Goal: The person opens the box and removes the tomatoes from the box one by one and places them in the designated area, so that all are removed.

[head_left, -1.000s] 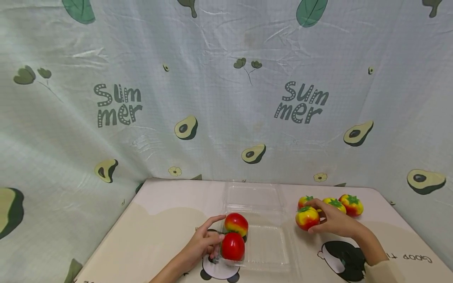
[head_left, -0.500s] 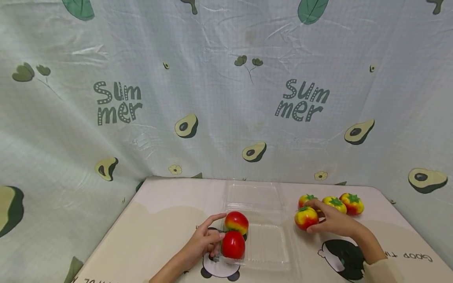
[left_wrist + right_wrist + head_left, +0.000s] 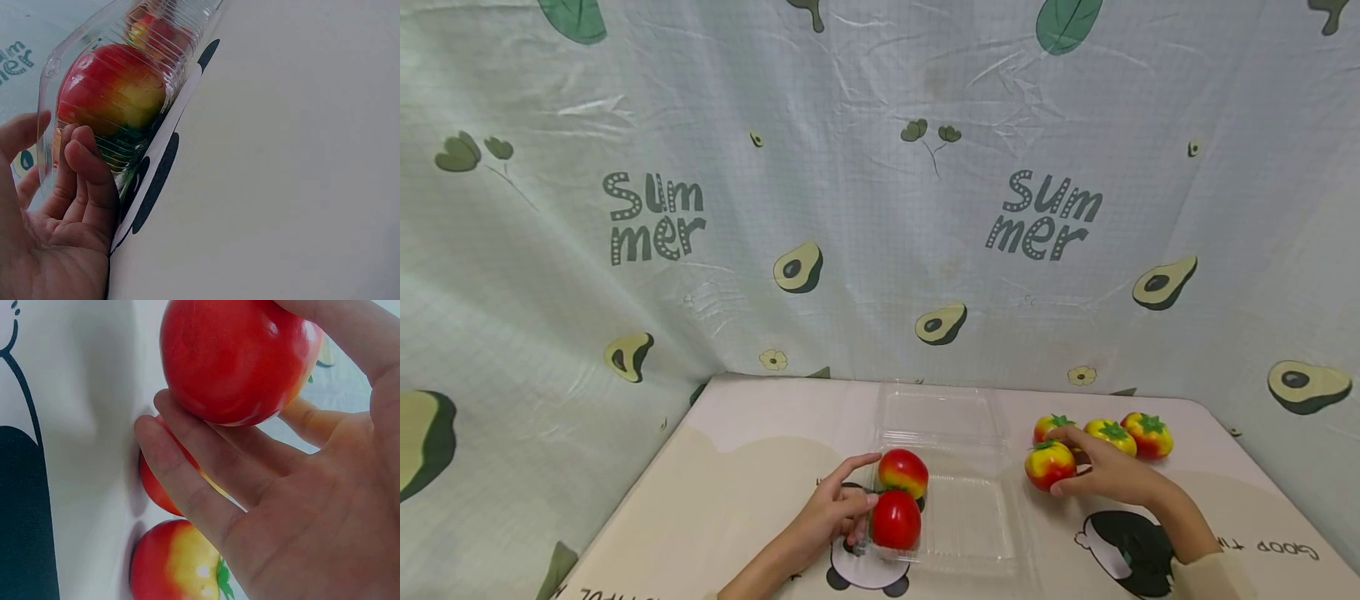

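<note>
My left hand [image 3: 823,518] grips the left wall of a clear plastic clamshell box [image 3: 968,518], its thumb and fingers on either side of the wall in the left wrist view. Inside, along the box's left side, lie two red-and-yellow toy tomatoes, one farther [image 3: 903,472] and one nearer [image 3: 895,521]. To the right of the box, my right hand [image 3: 1108,471] holds another toy tomato [image 3: 1049,466] between thumb and fingers. The right wrist view shows this tomato [image 3: 234,356] raised off the table, its red underside facing the camera.
Three more toy tomatoes with green leafy tops stand behind the right hand: one at left [image 3: 1052,426], a middle one [image 3: 1111,435] and one at right [image 3: 1148,435]. The box's lid [image 3: 936,415] lies open towards the back of the printed table [image 3: 737,475]. A patterned curtain [image 3: 880,208] hangs behind.
The held tomato has shifted very slightly left with the right hand. The left hand stays on the box, and the head view drifts a little.
</note>
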The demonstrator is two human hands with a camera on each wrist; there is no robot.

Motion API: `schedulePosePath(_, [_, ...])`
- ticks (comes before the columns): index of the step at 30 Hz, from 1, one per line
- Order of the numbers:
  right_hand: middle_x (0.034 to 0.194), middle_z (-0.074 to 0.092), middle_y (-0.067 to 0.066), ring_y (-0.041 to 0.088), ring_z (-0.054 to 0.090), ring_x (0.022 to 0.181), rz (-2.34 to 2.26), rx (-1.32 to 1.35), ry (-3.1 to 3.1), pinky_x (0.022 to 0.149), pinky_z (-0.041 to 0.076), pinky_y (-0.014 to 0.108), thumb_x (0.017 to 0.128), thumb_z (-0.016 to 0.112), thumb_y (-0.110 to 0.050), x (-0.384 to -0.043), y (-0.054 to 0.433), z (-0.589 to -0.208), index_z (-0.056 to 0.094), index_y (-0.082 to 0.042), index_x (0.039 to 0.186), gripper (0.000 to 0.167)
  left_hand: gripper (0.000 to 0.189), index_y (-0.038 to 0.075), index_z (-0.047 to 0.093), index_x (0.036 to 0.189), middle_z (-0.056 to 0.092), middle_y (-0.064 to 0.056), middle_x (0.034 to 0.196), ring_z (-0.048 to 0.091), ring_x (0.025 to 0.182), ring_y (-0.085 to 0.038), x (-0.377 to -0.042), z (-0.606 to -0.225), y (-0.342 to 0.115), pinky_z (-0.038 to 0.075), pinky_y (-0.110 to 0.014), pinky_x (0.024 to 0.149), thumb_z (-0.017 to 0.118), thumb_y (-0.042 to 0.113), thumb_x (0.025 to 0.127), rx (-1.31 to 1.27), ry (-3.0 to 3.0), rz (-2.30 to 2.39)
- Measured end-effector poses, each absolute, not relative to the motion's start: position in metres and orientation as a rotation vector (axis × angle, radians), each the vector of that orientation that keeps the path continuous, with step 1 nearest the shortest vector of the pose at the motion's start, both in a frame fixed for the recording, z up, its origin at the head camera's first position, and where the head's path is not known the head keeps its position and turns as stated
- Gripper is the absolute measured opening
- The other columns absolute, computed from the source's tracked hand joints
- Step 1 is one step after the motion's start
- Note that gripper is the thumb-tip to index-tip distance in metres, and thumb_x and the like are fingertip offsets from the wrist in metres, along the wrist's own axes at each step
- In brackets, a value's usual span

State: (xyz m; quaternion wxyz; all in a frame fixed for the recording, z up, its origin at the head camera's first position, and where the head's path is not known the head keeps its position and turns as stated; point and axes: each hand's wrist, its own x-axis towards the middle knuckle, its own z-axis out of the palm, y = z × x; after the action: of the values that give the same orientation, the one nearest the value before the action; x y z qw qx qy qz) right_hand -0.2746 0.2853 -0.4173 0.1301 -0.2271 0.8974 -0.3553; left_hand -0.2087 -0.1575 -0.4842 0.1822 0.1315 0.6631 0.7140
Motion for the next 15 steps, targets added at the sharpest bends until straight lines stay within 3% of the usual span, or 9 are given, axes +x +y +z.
schedulePosePath(15, [0.141, 0.053, 0.023, 0.035, 0.055, 0.122, -1.032, -0.656, 2.596, 0.088, 0.052, 0.021, 0.087, 0.082, -0.033, -0.2741, 0.2849, -0.4171, 0.045, -0.002, 0.144, 0.075, 0.067, 0.016, 0.030, 0.160, 0.058, 0.005, 0.067, 0.055, 0.059, -0.010, -0.2091, -0.4840, -0.1572, 0.048, -0.021, 0.058, 0.061, 0.020, 0.101, 0.374, 1.876, 2.016])
